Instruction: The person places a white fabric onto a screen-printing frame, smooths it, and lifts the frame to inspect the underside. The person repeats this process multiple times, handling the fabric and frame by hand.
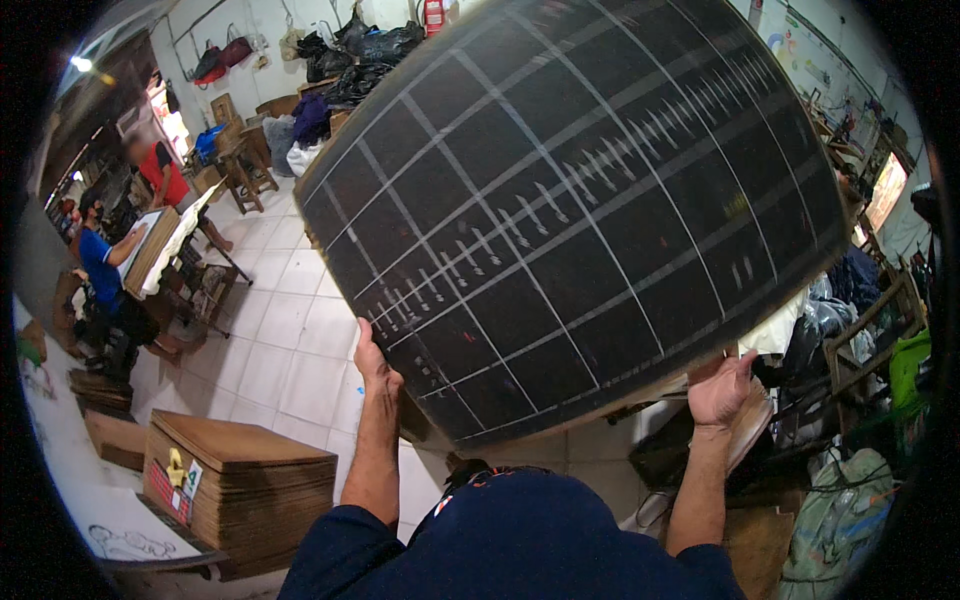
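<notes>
A large black board with a grid of pale lines and a row of short tick marks fills the middle of the view. It is raised in front of me and tilted, its right end higher. At its lower left edge, my left hand is closed on the rim, thumb on the near side and the other fingers hidden. My right hand grips the bottom edge further right, its fingers partly covered by the board. Behind the board, near my right hand, a pale cream sheet shows.
A stack of brown boards stands at lower left. Two people work at a table on the far left. A wooden stool and dark bags are at the back. At right are a wooden frame and a wrapped bundle.
</notes>
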